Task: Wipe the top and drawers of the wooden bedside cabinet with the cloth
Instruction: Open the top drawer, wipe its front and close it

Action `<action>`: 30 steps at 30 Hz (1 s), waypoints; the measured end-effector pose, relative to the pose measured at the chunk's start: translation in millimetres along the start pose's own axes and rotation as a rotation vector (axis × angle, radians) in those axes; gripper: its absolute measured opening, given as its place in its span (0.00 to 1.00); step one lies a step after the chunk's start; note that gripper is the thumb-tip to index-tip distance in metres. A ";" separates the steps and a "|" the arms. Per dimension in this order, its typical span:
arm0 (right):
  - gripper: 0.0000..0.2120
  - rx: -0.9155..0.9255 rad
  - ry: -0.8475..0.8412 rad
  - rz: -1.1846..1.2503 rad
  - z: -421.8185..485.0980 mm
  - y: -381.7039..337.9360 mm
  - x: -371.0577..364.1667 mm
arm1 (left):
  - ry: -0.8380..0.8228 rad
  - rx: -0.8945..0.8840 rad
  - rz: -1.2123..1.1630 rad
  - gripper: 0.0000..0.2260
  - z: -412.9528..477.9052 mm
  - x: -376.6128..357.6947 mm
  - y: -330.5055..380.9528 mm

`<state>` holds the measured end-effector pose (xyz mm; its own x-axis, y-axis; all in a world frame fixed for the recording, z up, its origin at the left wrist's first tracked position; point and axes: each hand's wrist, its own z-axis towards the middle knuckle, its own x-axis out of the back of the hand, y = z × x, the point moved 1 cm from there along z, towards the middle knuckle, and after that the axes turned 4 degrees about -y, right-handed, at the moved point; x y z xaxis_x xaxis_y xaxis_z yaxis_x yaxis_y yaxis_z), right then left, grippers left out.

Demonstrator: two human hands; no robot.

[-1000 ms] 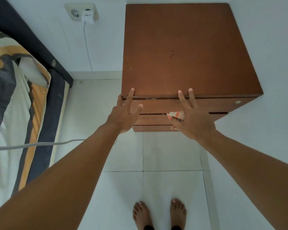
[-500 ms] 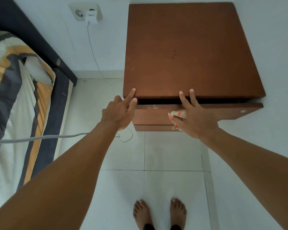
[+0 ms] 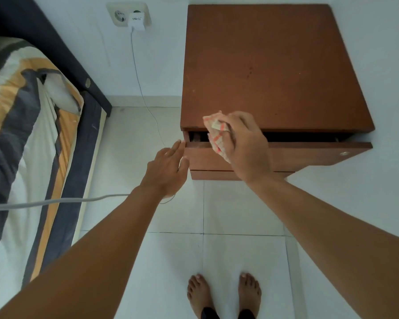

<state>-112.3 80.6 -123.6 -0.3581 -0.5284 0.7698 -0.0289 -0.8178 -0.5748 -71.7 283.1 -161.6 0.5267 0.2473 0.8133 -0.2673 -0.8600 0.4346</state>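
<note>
Orange-checked cloth (image 3: 217, 137) is gripped in the right hand (image 3: 249, 146) above the cabinet's (image 3: 274, 65) open top drawer (image 3: 309, 155). The left hand's (image 3: 166, 171) fingers (image 3: 176, 147) are held straight beside the drawer's left corner.

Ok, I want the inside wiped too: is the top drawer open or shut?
Open, partly: the top drawer front stands forward of the cabinet top, with a dark gap between them.

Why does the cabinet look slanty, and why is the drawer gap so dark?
Head view: the wide-angle lens splays the cabinet sides outward; the top drawer gap sits shadowed under the cabinet top, so nothing inside reads clearly.
</note>
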 end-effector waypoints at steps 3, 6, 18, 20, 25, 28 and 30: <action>0.13 0.061 -0.114 -0.165 3.1 -11.6 -38.2 | -0.005 -0.003 -0.028 0.32 5.2 4.0 -3.1; 0.20 0.101 -0.219 -0.366 -13.4 -7.1 -75.9 | -0.022 -0.011 -0.051 0.30 10.2 4.8 -9.4; 0.25 0.205 -0.187 -0.480 -23.9 36.5 -71.7 | 0.002 -0.042 0.077 0.33 23.9 -8.1 23.5; 0.25 0.203 -0.173 -0.488 -27.3 54.1 -60.2 | 0.002 -0.051 0.095 0.34 26.8 -14.0 42.7; 0.22 0.153 -0.122 -0.553 -37.4 112.7 -19.5 | 0.020 -0.033 0.138 0.35 30.3 -29.6 75.5; 0.21 0.111 -0.116 -0.565 -43.4 146.7 10.9 | 0.037 0.003 0.187 0.35 28.3 -35.5 76.1; 0.23 0.082 -0.119 -0.579 -47.0 167.2 31.6 | 0.046 0.013 0.204 0.35 28.0 -36.7 77.6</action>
<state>-172.3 -62.1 -208.4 -0.1986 -0.0094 0.9800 -0.1147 -0.9929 -0.0327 -89.2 194.8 -168.6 0.4253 0.0871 0.9009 -0.3545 -0.8998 0.2543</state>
